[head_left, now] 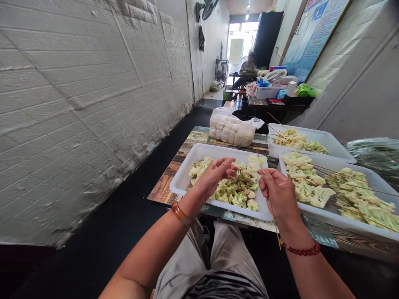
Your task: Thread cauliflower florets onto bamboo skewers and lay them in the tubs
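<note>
Pinched in my right hand (277, 189) is a thin wooden skewer (276, 232). Near its upper end sits a pale cauliflower piece (256, 161), just above the fingertips. My left hand (218, 174) hovers over the near white tray (182, 189), its fingers loosely bent and apart, with nothing visible in them. Loose cauliflower florets (238, 193) fill that tray, below and between both hands. To the right, a second white tray (314, 209) holds skewered cauliflower (346, 187), the sticks pointing in different directions.
Behind, a third white tray (338, 151) contains more cauliflower skewers. A plastic bag of pale round items (232, 128) stands at the wood-patterned table's (165, 187) far edge. A clear plastic bag (377, 155) lies far right. Another person (248, 64) sits at a table in the background.
</note>
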{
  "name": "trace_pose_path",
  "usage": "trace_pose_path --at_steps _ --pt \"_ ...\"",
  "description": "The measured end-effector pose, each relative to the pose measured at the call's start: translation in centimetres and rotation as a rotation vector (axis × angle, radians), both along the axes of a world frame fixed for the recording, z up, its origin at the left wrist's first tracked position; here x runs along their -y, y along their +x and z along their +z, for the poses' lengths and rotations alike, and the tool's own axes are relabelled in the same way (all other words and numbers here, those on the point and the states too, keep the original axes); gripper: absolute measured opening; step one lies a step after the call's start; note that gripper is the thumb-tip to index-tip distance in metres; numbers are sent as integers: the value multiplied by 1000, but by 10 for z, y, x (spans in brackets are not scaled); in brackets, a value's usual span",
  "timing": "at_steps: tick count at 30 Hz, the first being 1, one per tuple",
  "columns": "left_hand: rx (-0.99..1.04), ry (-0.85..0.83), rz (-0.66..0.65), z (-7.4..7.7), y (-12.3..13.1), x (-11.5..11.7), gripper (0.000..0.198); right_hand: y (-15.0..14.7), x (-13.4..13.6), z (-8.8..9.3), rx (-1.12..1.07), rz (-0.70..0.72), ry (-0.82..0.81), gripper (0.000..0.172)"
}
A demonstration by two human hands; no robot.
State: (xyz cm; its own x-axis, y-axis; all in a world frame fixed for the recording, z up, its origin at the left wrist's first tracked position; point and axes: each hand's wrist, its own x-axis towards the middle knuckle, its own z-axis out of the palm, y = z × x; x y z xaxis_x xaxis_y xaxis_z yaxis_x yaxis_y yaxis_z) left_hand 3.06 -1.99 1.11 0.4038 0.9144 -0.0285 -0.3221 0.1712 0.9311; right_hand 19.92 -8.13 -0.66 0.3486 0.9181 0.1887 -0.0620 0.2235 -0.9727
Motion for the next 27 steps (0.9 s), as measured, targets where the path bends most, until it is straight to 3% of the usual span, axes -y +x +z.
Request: trace_pose_path --at_steps 4,7,11,15,20,23,27 --pt "44 -50 140 -1 -6 -6 42 2 -2 2 -119 -21 30 27" --pt "-33 21 162 4 -14 -10 35 3 -1 1 -152 9 22 28" --pt "-403 295 4 9 -19 -11 23 4 1 0 -153 76 -12 28" --pt "-864 630 -168 3 -12 -10 10 6 0 -1 -140 114 -29 27" --pt "-1168 929 -168 -12 2 -9 11 8 -1 -1 -101 118 -29 29" --pt "-1221 966 -184 -19 6 -8 12 8 -1 -2 -89 133 -23 30" --pt "-1198 876 -158 -20 6 -11 13 9 -1 -2 -79 146 -19 31"
